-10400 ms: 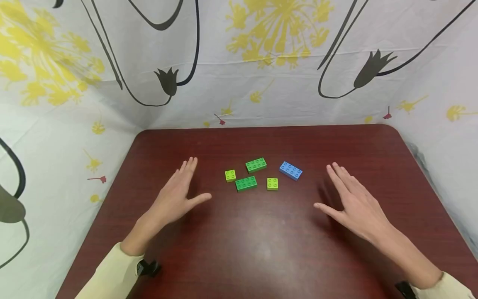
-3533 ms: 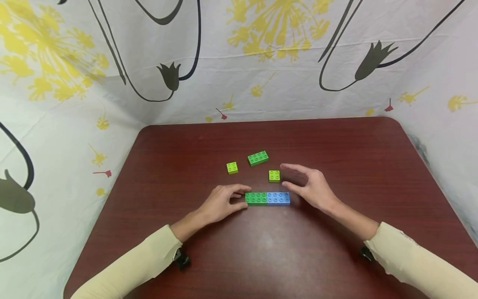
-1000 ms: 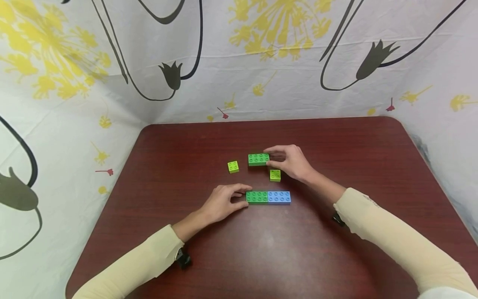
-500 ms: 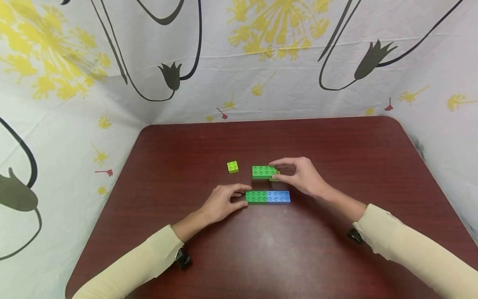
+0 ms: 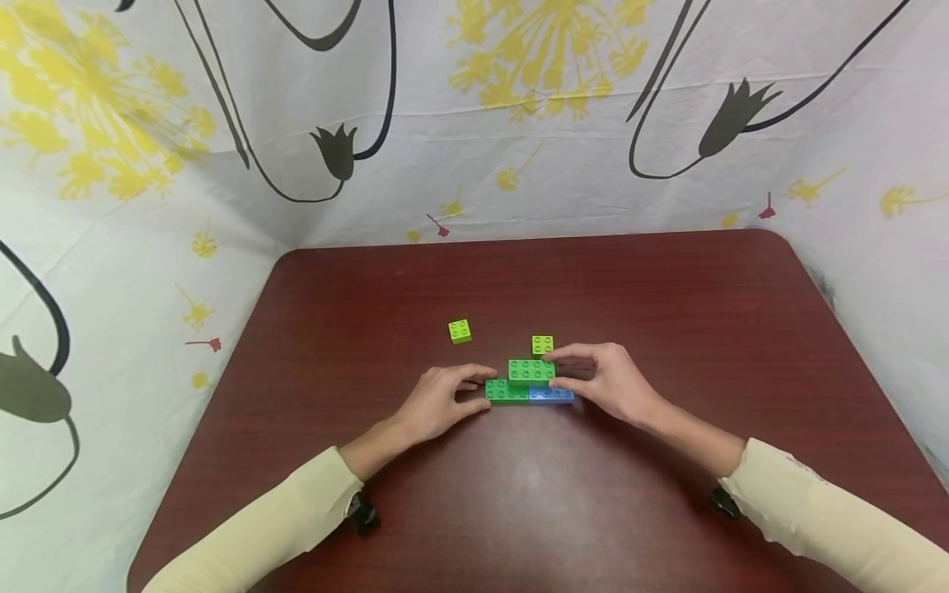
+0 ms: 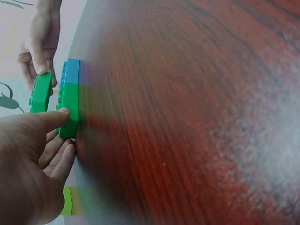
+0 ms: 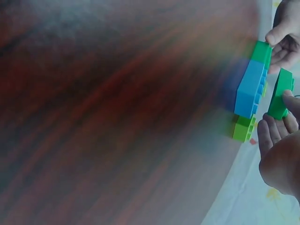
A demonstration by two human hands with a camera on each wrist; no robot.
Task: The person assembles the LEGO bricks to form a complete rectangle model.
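Observation:
A dark green building brick [image 5: 502, 394] and a blue brick [image 5: 552, 397] lie end to end on the table, studs up. My left hand [image 5: 437, 402] pinches the left end of the dark green one between thumb and fingers. Above the pair, a brighter green brick [image 5: 530, 373] is held by its right end in my right hand [image 5: 621, 385]. In both wrist views a gap shows between this brick [image 7: 281, 93] and the blue brick [image 7: 249, 91] below. From the head view it overlaps the seam between the lower two.
Two small lime bricks lie behind the row: one at the left [image 5: 460, 331], the other [image 5: 542, 343] just beyond the held brick. The dark red-brown table [image 5: 356, 288] has rounded far corners. A patterned cloth [image 5: 563, 181] hangs behind it.
My right hand has picked up the brighter green brick from the back and brought it forward over the joined row. My left hand stays at the dark green brick.

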